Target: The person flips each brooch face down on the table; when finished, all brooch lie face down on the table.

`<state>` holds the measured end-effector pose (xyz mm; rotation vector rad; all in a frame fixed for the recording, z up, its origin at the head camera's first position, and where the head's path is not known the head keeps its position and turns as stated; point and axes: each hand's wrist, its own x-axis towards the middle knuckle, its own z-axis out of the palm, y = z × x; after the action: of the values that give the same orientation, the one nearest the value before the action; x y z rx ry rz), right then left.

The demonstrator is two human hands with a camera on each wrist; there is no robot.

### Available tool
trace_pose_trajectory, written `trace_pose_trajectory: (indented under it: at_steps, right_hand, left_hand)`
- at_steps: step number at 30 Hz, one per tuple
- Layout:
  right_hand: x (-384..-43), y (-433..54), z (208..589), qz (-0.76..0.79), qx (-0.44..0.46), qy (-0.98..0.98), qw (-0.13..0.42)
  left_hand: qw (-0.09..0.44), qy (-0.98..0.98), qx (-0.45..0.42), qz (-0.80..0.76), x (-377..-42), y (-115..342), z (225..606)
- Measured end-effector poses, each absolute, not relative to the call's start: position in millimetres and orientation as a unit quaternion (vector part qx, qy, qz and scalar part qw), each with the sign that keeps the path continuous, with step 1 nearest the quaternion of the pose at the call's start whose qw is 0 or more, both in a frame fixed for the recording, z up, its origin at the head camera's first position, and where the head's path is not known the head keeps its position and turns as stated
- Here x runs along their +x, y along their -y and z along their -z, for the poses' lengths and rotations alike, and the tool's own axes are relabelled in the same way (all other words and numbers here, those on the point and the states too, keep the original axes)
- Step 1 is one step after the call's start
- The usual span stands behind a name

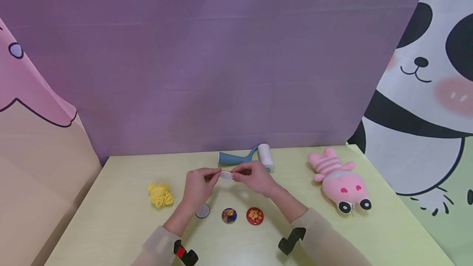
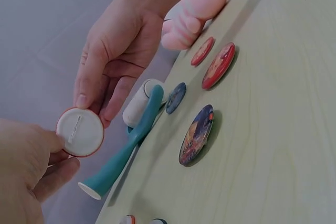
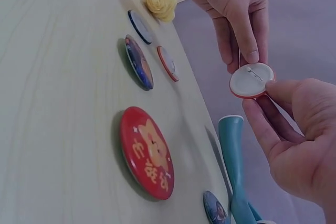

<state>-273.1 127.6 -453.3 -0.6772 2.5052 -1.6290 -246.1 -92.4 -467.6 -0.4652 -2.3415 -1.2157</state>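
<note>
Between left hand [image 1: 197,184] and right hand [image 1: 256,177], in fingertip pinch, a smooth, round, white-backed badge [image 2: 82,132].

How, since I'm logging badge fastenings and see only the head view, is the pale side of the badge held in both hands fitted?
Observer: The left wrist view shows a thin pin across the back of the held pin badge.
Operator: Thanks. Do the left hand and right hand block any badges from me?
Observer: Yes, the left wrist view shows a blue badge lying near the lint roller.
Operator: Any other badge I'm missing?
Observer: The right wrist view shows a red-rimmed badge lying on the table.
</note>
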Motion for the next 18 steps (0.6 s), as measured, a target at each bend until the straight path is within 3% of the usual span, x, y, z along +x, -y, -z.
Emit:
trace_pose_trajectory:
  at_steps: [6,18]
  right_hand:
    - [-275.4,-126.9,451.8,0.576,-0.197,-0.791,0.056]
    - [-274.9,-124.9,446.6,0.599,-0.183,-0.777,0.069]
  left_hand:
    - [0.245,0.843,-0.169,0.448,-245.1,91.1,465.9]
    - [0.217,0.845,-0.173,0.456,-241.5,91.2,456.9]
